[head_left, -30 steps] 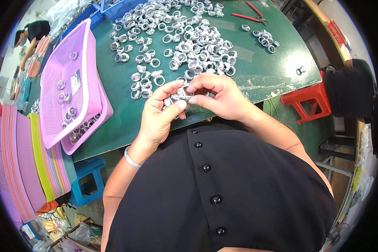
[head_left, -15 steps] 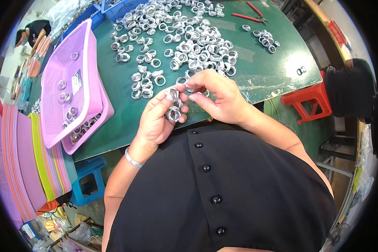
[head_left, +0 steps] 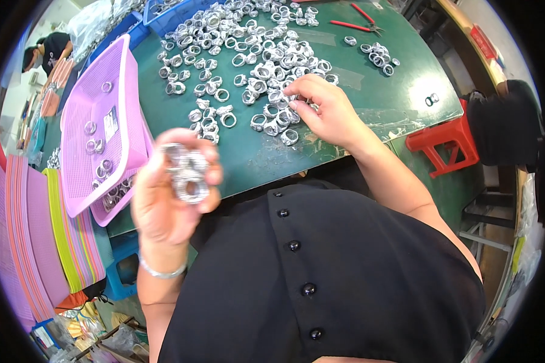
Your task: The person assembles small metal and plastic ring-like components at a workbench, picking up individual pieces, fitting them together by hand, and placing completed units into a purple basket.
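Note:
My left hand (head_left: 166,206) is raised over the near left table edge, blurred by motion, its fingers curled around several silver rings (head_left: 191,189). The rings are bulky metal bands and sit against my fingers. My right hand (head_left: 330,112) reaches to the near side of a big heap of loose silver rings (head_left: 278,66). Its thumb and index finger are bent together at a ring at the heap's edge; the fingertips partly cover it. A small cluster of rings (head_left: 275,123) lies just below that hand.
A pink mesh basket (head_left: 130,121) with some rings tilts over another at the left. Blue bins (head_left: 169,18) stand behind the heap. Red-handled pliers (head_left: 351,25) and a small ring group (head_left: 378,57) lie far right. A red stool (head_left: 445,145) stands beside the green table (head_left: 406,91).
My left hand has moved left and up toward the camera with its rings, away from my right hand. My right hand has shifted forward to the heap. More rings now show below my right hand.

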Tool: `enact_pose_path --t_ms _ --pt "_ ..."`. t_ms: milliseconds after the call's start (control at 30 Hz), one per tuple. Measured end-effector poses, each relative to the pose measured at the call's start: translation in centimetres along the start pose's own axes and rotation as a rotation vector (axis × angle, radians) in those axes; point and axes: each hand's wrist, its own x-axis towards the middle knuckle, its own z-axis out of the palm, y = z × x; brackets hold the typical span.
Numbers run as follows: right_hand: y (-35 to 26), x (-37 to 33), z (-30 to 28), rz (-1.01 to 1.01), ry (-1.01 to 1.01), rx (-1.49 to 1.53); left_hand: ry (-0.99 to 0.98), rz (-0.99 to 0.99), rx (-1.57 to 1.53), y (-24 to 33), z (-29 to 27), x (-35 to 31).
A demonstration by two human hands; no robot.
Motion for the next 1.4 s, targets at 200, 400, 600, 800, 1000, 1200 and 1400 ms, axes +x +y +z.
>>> enact_pose_path --t_ms 200,400,600,800,1000,1200,1400 --pt "-0.8 0.4 0.5 -0.255 -0.129 -0.19 0.451 0.904 1.212 10.7 0.3 -1.6" --pt "-1.3 -0.5 2.1 -0.225 -0.246 -0.441 0.636 0.983 2.07 11.8 -1.4 0.6" --pt "-0.6 -1.0 2.7 -0.163 -0.229 -0.397 0.341 0.941 1.55 3.0 1.3 0.5" --pt "-0.8 -1.0 2.4 -0.089 -0.178 -0.18 0.285 -0.003 0.965 -4.1 -1.0 2.7" --pt "-3.1 -0.7 1.6 0.121 -0.246 0.155 0.227 -0.114 0.633 -6.5 -3.0 4.8" --pt "-2.9 -0.7 1.6 0.221 -0.269 0.326 0.149 -0.261 0.17 -5.9 -4.3 4.8" --pt "-1.7 -0.5 2.1 -0.002 -0.098 0.153 0.164 -0.292 0.077 -5.7 -4.5 4.4"
